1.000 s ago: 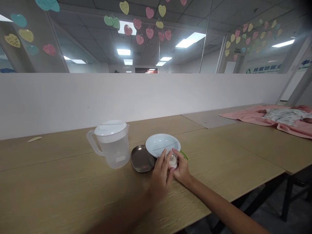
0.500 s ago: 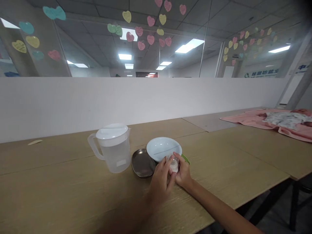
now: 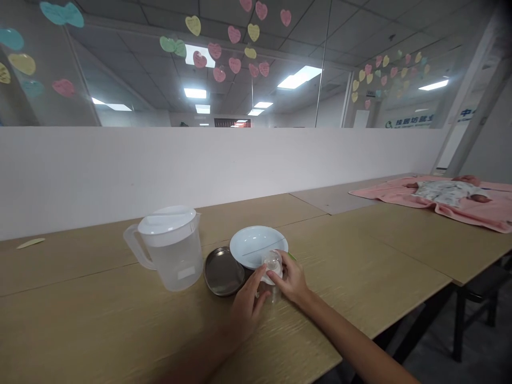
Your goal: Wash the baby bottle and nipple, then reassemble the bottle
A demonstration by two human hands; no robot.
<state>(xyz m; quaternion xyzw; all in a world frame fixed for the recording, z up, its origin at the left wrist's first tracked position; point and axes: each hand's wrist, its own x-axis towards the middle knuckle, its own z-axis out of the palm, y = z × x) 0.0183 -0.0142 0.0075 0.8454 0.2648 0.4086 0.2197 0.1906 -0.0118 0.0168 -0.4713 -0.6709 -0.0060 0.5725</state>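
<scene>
Pinched the clear cap with its white ring (image 3: 272, 262) in the right hand's (image 3: 294, 280) grip, a bit below center of the frame, just above a clear bottle body (image 3: 273, 294) (super see-through, easy to miss). Had the left hand (image 3: 247, 305) curved in from the left, fingertips up by the ring, thumb lower and apart; couldn't tell if that grip actually held anything. Saw a pale blue bowl (image 3: 256, 240) just behind the cap, a metal tray (image 3: 224, 277) at its left and a white-lidded pitcher (image 3: 176, 261) farther left. Also spotted a pink blanket (image 3: 496, 213) on the tabletop (image 3: 332, 250), right side of the frame, with a small figure (image 3: 444, 192) lying on it.
</scene>
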